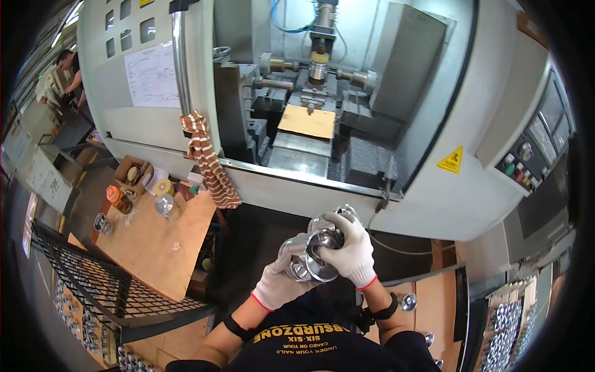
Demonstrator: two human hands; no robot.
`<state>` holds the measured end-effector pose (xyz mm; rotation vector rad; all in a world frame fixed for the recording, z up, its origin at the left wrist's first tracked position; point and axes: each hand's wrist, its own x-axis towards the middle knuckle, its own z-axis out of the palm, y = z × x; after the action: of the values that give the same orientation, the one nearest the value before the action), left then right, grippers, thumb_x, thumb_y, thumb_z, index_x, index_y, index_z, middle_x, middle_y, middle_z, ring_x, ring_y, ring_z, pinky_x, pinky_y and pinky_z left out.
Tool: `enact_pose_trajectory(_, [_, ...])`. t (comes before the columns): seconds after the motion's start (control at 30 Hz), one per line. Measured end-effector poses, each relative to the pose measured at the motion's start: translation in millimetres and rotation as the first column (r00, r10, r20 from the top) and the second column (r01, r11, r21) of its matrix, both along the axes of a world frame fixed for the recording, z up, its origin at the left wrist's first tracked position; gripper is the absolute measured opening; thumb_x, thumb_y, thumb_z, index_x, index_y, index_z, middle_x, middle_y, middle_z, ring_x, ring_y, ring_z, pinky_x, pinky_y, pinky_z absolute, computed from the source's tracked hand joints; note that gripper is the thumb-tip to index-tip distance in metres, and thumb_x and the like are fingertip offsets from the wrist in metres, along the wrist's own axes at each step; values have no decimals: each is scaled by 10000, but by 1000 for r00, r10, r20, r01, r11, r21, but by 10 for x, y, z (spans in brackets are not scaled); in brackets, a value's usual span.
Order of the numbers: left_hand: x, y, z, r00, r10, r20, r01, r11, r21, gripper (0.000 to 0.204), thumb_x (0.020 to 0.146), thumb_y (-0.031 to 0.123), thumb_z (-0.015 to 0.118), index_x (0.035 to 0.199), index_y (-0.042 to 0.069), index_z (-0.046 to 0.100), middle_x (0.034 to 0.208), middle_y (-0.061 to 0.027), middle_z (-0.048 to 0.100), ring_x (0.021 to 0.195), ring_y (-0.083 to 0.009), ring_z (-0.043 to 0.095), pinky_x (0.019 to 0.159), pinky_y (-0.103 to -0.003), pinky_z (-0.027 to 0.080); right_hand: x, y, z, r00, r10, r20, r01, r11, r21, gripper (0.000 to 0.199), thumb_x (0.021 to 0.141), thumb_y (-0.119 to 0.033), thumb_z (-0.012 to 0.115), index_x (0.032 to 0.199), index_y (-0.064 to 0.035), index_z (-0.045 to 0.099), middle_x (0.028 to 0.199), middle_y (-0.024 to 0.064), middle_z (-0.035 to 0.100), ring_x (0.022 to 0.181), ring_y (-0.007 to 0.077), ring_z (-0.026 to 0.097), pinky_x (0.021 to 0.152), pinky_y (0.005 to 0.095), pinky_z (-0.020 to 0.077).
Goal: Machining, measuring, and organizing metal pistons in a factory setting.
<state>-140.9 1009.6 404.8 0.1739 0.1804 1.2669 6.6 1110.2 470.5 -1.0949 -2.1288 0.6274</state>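
Note:
My hands, in white knit gloves with red cuffs, meet in front of my body, outside the machine's doorway. My left hand is closed around the lower side of a shiny metal piston, whose hollow end faces up toward me. Just beyond and touching it is a second metal piston, which my right hand grips, the thumb reaching in by the hollow end. The fingers partly hide both pistons, so where one ends and the other begins is hard to make out.
An open machine tool stands ahead, a piston-like part clamped inside. Its control panel is right. A striped cloth hangs left, above a wooden table with an orange-capped bottle. Racks of pistons flank me. A person works far left.

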Motion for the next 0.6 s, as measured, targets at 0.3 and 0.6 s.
enact_pose_trajectory(0.3, [-665, 850, 401, 923, 319, -217, -313, 948, 60, 828, 767, 457, 749, 1435, 114, 402, 1425, -120, 479, 1318, -312, 460, 1095, -534, 371, -95, 1417, 43, 792, -45, -608, -394, 723, -567, 564, 718, -1, 721, 1257, 66, 568, 1120, 100, 648, 1005, 161, 614, 928, 303, 486])
enact_pose_trajectory(0.6, [-1432, 3093, 612, 305, 276, -911, -489, 867, 100, 921, 753, 56, 797, 1483, 82, 237, 1139, -154, 600, 947, -190, 645, 805, -329, 547, 59, 2350, 153, 802, -111, -586, -231, 848, -476, 496, 729, 16, 733, 1205, 66, 604, 1124, 110, 658, 1005, 150, 624, 919, 295, 504])
